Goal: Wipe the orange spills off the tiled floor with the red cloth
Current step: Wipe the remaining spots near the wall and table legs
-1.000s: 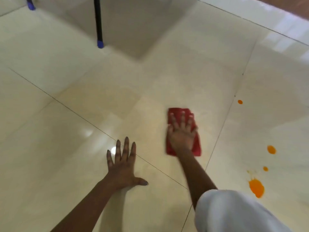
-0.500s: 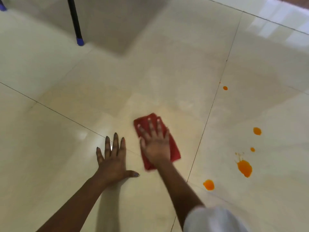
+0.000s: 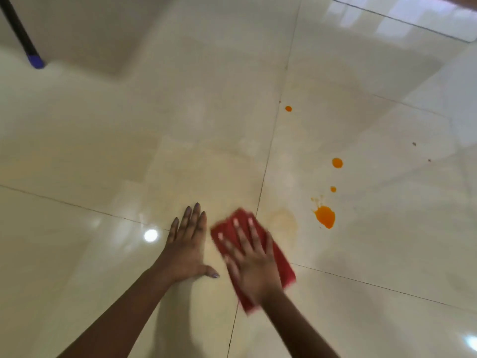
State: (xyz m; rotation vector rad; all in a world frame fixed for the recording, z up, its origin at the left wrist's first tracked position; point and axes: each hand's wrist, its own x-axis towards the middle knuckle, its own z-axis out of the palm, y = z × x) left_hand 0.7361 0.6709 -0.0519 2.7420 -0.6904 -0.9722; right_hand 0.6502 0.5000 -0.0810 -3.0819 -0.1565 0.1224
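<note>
Under the flat right hand (image 3: 251,267), red cloth (image 3: 282,267).

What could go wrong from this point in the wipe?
1. A faint orange smear lies beside the red cloth; wiping may spread colour rather than lift it.
2. The large orange spill and three smaller drops lie unwiped; a soiled cloth could streak them.
3. The left hand rests flat on the glossy tiled floor and might slip.

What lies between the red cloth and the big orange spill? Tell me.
Nothing solid. The right hand presses the red cloth; between it and the big orange spill lies only bare floor with a faint orange smear. The left hand rests on the other side.
</note>
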